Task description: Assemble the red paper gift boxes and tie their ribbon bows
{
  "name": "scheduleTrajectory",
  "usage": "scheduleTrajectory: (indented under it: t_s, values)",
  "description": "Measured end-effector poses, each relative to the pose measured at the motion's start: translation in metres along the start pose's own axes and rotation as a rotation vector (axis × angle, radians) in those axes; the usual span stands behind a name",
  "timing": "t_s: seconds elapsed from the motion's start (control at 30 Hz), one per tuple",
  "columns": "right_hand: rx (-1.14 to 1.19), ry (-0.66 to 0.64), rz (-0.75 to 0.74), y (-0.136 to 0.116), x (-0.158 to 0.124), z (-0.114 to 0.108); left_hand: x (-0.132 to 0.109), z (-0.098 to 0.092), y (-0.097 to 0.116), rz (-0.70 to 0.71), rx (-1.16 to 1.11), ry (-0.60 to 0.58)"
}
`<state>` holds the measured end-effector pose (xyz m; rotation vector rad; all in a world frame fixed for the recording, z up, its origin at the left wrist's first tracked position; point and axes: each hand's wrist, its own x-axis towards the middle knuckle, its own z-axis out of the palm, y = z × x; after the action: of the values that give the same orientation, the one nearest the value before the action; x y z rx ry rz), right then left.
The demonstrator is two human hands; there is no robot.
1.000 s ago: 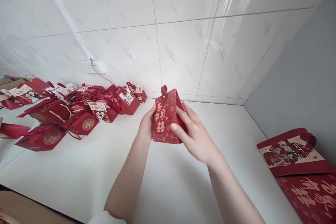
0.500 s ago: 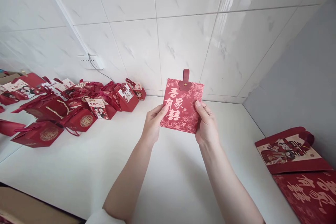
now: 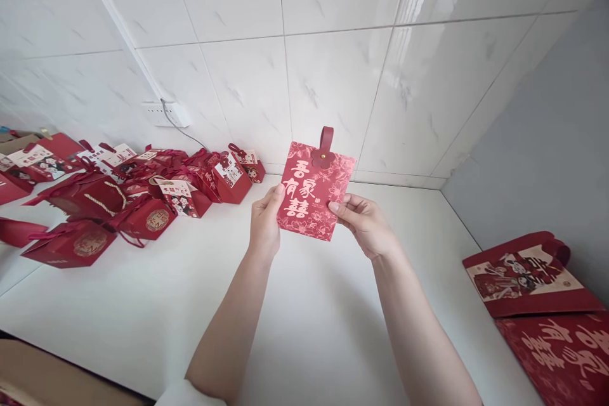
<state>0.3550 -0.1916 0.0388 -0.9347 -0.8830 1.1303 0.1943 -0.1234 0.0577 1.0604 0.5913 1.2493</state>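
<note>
Above the white desk (image 3: 304,342), a red floral gift box (image 3: 314,195) is held up, long axis near upright, top leaning right. Fingers of the left hand (image 3: 266,221) grip its left edge; those of the right hand (image 3: 367,223) pinch its lower right edge.

The gift box (image 3: 314,193) I hold looks like smooth matt card, its stud (image 3: 323,156) shiny metal; my counter (image 3: 304,311) is smooth, the wall tiles (image 3: 333,82) glossy.
</note>
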Motion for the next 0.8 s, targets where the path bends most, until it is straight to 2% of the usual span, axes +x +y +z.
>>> scheduleTrajectory:
  t_s: [0.13, 0.23, 0.37, 0.5, 0.67, 0.73, 0.8]
  values:
    - [0.022, 0.005, 0.003, -0.001, 0.001, -0.003, -0.003, 0.003, 0.002, -0.014, -0.022, -0.048]
    - [0.01, -0.006, 0.007, -0.005, -0.001, -0.003, -0.003, 0.004, 0.002, -0.007, -0.064, 0.02]
    - [-0.121, -0.125, 0.051, -0.007, -0.004, 0.0, 0.001, 0.0, 0.007, -0.032, -0.118, 0.094]
    - [-0.177, -0.194, 0.064, -0.008, -0.007, 0.002, 0.004, -0.004, 0.008, -0.095, -0.133, 0.047]
    - [-0.218, -0.251, 0.012, -0.011, -0.008, -0.003, 0.006, -0.003, -0.001, -0.148, -0.149, -0.028]
    - [-0.297, -0.231, -0.032, -0.01, -0.006, -0.008, 0.008, -0.006, -0.003, -0.124, -0.104, -0.071]
    - [-0.496, -0.128, -0.081, -0.005, -0.003, -0.014, 0.013, -0.013, -0.004, -0.084, 0.024, -0.129]
